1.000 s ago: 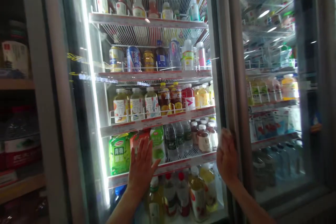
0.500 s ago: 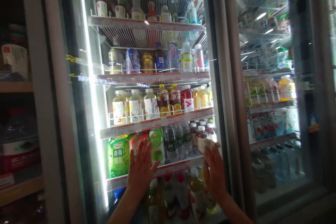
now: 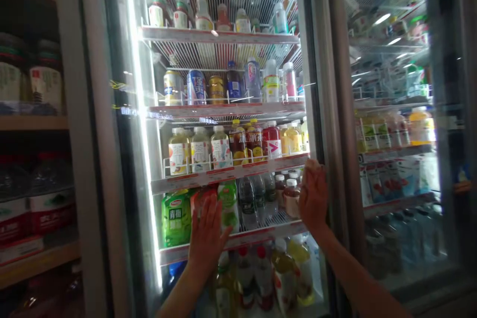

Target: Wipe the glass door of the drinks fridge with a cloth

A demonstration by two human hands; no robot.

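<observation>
Both of my hands lie flat on the glass door [image 3: 290, 49] of a lit drinks fridge. My left hand [image 3: 207, 233] is open, fingers spread, in front of a red carton [image 3: 198, 198] and a green bottle [image 3: 228, 205] on the fourth shelf [image 3: 253, 236]. My right hand [image 3: 313, 196] is open too and rests at the door's right edge, beside the grey frame [image 3: 335, 124], in front of brown white-capped bottles [image 3: 291, 194]. Neither hand holds anything.
Shelves inside carry several cans [image 3: 197, 86] and juice bottles [image 3: 200, 149]. A green pouch [image 3: 175, 218] stands left of my left hand. A second fridge door [image 3: 395, 124] is on the right. Wooden shelves [image 3: 33, 121] with large water bottles stand on the left.
My right hand has slid from the middle of the glass up and right to the door's edge. My left hand has stayed in place. The view has shifted slightly left.
</observation>
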